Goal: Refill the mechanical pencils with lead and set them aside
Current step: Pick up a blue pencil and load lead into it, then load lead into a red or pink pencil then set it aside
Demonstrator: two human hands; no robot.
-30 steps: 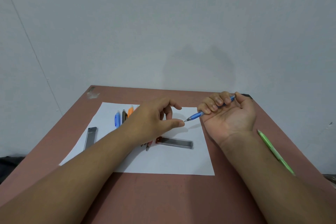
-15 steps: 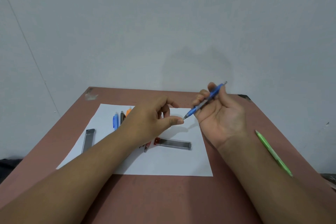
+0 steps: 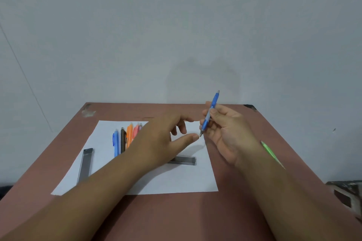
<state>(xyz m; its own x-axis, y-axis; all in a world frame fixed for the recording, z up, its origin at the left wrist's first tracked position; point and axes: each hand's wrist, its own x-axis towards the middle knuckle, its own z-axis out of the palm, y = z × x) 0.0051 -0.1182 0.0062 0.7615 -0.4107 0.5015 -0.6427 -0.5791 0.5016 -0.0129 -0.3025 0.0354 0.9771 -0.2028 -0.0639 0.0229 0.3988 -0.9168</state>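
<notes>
The right hand (image 3: 225, 129) grips the blue pencil (image 3: 210, 113); the relaxed left hand (image 3: 162, 139) could snap any lead at its tip.

Soft, even, dim light; a faint shadow on the wall (image 3: 203, 76), slight blur throughout, wide-angle stretch at the tabletop (image 3: 176, 213) corners

A plain study corner is showing: a worn reddish desk (image 3: 176, 217) sitting against a bare grey wall (image 3: 176, 25).
</notes>
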